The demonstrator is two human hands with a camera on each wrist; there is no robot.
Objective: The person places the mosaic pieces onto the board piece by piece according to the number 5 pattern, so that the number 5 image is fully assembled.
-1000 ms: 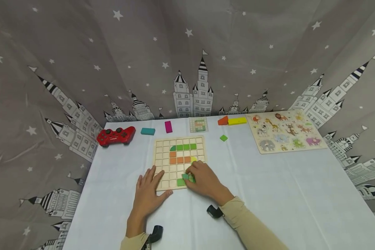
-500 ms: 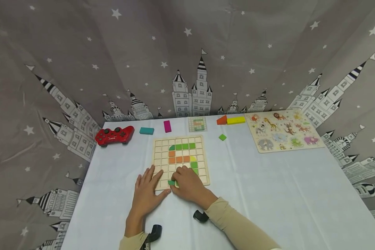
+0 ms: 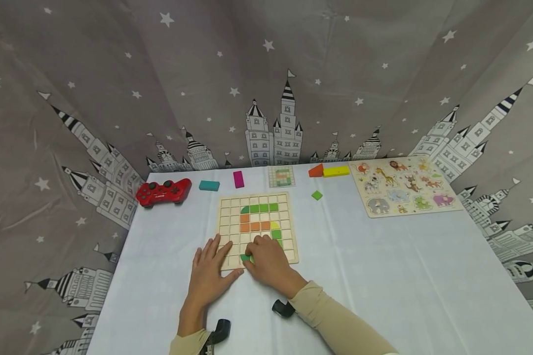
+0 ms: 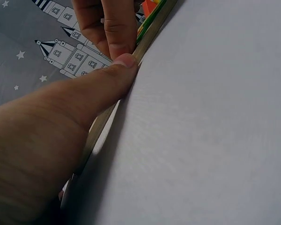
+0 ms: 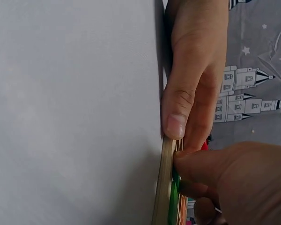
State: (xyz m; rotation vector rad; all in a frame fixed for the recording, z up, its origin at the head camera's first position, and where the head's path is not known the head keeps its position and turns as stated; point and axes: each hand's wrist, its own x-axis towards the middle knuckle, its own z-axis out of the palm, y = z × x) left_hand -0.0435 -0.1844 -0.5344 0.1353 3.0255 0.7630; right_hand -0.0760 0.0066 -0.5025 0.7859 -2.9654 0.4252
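Note:
The wooden grid board (image 3: 224, 212) lies on the white table with coloured tiles in its cells. Orange tiles (image 3: 255, 227) run across its middle, green tiles (image 3: 263, 208) above them, and a yellow tile (image 3: 274, 225) at their right end. My left hand (image 3: 209, 273) rests spread at the board's near left corner, its thumb (image 4: 124, 63) against the near edge. With bent fingers, my right hand (image 3: 268, 262) pinches a dark green tile (image 3: 245, 258) down at the bottom row. The hand hides the tiles to the right of it.
Behind the board lie a pattern card (image 3: 282, 176), a teal block (image 3: 209, 186), a magenta block (image 3: 238, 179), an orange block (image 3: 316, 170) and a yellow block (image 3: 336, 171). A loose green tile (image 3: 317, 195), animal puzzle (image 3: 406, 187) and red game controller (image 3: 163, 192) flank it.
My right hand has moved left along the bottom of the board with the dark green tile, then settled it lower, into line with the row. My left hand has stayed put.

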